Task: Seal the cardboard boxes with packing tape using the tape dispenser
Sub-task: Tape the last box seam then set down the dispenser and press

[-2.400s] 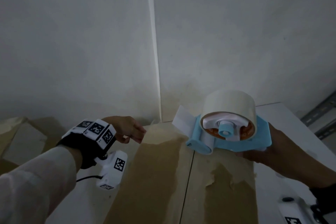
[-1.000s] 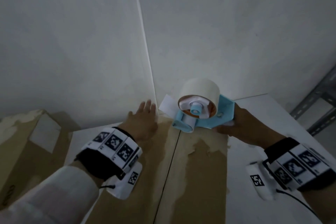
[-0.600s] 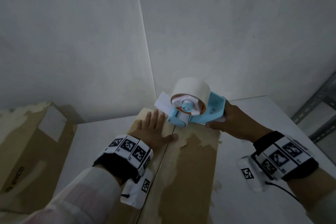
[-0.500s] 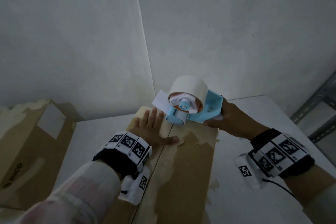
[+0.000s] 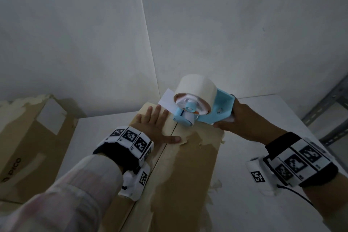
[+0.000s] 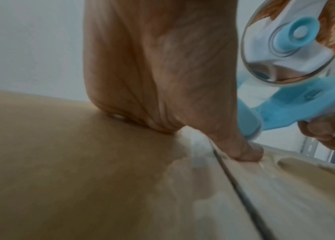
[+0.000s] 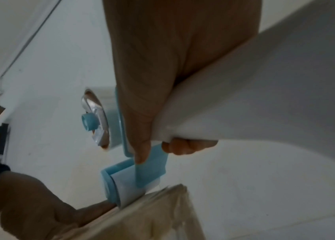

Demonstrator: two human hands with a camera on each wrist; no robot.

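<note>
**Dispenser at the far end of the box seam**

The left hand (image 5: 156, 128) lies flat on the cardboard box (image 5: 192, 171), fingers straight and spread, thumb reaching across the centre seam (image 6: 242, 193). Just beyond that thumb, the right hand (image 5: 243, 124) grips the white handle of the blue tape dispenser (image 5: 205, 111), fingers curled round it, roller down at the box's far end. A loose tape flap (image 5: 166, 100) sticks out above the left fingertips. Left of the left hand stands 1 other box (image 5: 32, 141).

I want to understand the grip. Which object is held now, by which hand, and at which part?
The right hand grips the tape dispenser by its white handle. The left hand holds nothing; it rests flat on the box.
</note>
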